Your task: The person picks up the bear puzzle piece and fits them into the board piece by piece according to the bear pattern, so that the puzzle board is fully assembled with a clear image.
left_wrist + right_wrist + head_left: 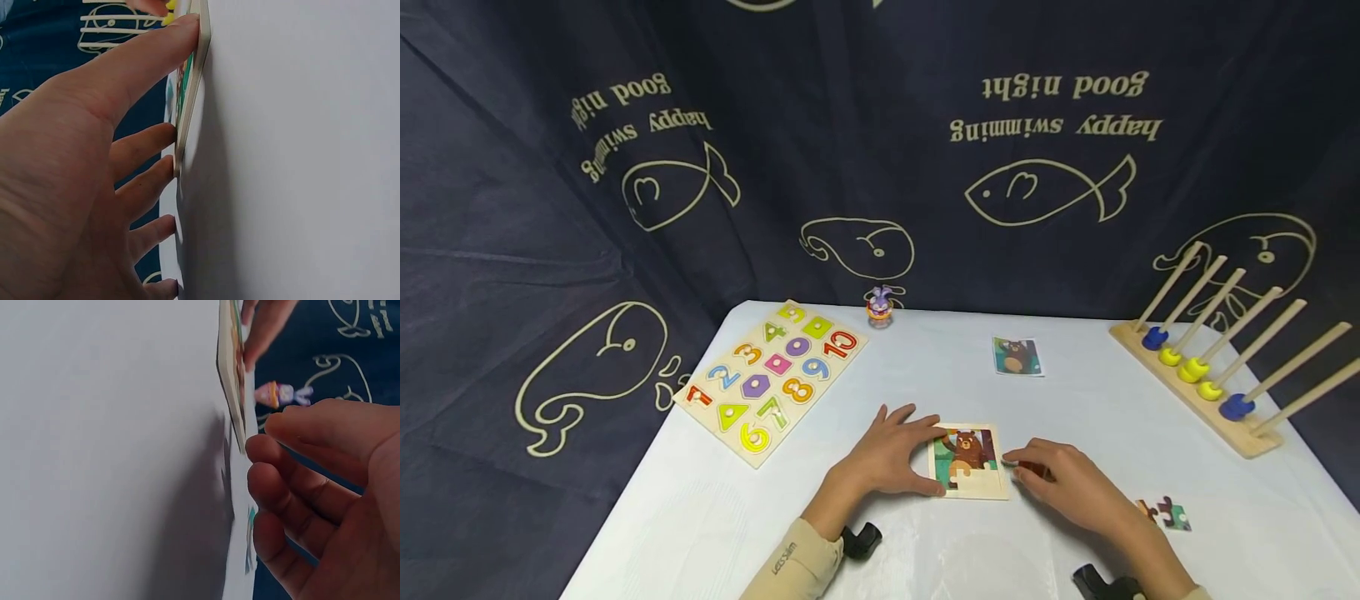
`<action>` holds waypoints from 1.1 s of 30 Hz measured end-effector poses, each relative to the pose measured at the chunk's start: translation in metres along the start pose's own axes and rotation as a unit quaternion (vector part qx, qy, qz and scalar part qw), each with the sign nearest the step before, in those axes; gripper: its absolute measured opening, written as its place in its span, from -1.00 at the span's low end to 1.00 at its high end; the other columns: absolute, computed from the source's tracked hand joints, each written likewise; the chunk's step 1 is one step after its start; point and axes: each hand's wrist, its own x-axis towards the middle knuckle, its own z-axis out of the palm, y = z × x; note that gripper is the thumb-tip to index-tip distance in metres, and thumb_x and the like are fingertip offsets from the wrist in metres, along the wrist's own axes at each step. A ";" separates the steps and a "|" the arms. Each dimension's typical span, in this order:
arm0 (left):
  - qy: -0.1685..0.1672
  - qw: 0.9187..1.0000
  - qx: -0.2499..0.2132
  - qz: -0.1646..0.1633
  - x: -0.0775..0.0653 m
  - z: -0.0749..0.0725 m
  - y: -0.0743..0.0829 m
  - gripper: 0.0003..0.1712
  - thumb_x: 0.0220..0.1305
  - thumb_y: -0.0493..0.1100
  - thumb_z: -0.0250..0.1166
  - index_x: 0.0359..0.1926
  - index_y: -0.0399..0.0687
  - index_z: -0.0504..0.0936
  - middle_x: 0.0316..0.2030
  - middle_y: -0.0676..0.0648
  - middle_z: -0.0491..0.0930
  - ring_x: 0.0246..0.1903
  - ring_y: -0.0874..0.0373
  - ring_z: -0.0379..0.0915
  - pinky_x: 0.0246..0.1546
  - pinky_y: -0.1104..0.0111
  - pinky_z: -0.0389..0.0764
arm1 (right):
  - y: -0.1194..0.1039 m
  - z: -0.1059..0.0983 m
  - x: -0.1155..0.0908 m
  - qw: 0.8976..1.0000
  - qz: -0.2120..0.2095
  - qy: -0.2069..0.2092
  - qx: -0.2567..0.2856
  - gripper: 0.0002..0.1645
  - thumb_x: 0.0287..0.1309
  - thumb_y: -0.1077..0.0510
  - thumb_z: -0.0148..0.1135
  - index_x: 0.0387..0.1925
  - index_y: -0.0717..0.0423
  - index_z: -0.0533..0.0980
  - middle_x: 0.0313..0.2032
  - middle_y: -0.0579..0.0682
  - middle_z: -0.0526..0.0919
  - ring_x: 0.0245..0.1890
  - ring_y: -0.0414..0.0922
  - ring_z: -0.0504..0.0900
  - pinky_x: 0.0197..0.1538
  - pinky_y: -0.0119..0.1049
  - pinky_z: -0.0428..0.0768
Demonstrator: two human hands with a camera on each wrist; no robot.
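A small wooden jigsaw board (981, 485) with a brown bear picture lies flat on the white table, bare wood showing at its lower right. My left hand (891, 452) spreads along its left side, thumb on the near left corner and fingertips at the far left, steadying it. By the board's right edge, my right hand (1060, 479) has curled fingers and thumb close to the index finger. A sliver of a puzzle piece (1008, 463) shows at these fingertips; the rest is hidden. Loose puzzle pieces (1175, 513) lie beside the right forearm, partly covered by it.
A bear picture card (1017, 357) lies beyond the board. At left is a number and shape board (767, 379); a small rabbit toy (880, 307) stands at the far edge. A wooden peg stand (1195, 392) with blue and yellow beads occupies the right side.
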 end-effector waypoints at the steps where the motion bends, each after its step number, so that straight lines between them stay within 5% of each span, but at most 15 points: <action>1: -0.001 1.000 -0.001 -0.001 0.000 0.000 0.000 0.00 -0.15 0.55 0.31 0.36 0.37 0.36 0.37 0.18 0.23 0.40 -0.03 -0.04 0.29 -0.21 -0.10 | 0.002 -0.002 -0.002 1.000 0.005 -0.001 0.003 -0.74 0.21 0.14 0.29 -0.06 -0.06 0.66 -0.41 -0.34 0.54 -0.49 -0.34 0.41 -0.42 -0.39 0.44; 17: 0.002 1.000 -0.013 0.001 0.000 0.001 -0.002 -0.01 -0.15 0.54 0.31 0.35 0.36 0.37 0.36 0.19 0.23 0.40 -0.03 -0.04 0.28 -0.23 -0.09 | 0.029 -0.032 -0.036 0.998 0.035 0.039 0.027 -0.73 0.22 0.16 0.28 -0.03 0.03 0.64 -0.37 -0.18 0.59 -0.50 -0.31 0.43 -0.49 -0.41 0.45; 24: 0.001 1.000 -0.010 0.000 0.001 0.002 -0.001 0.00 -0.14 0.55 0.30 0.35 0.37 0.36 0.37 0.20 0.22 0.40 -0.02 -0.05 0.29 -0.21 -0.09 | 0.043 -0.049 -0.053 0.993 0.098 0.042 0.042 -0.69 0.22 0.20 0.27 0.02 0.04 0.61 -0.30 -0.15 0.61 -0.54 -0.27 0.48 -0.57 -0.37 0.50; 33: 0.002 1.000 -0.012 0.004 0.000 0.002 -0.002 -0.01 -0.14 0.54 0.30 0.35 0.38 0.36 0.37 0.19 0.22 0.40 -0.03 -0.05 0.28 -0.22 -0.09 | 0.060 -0.061 -0.076 0.987 0.154 0.040 -0.004 -0.61 0.15 0.20 0.32 0.06 0.06 0.59 -0.32 -0.16 0.61 -0.49 -0.28 0.46 -0.55 -0.38 0.49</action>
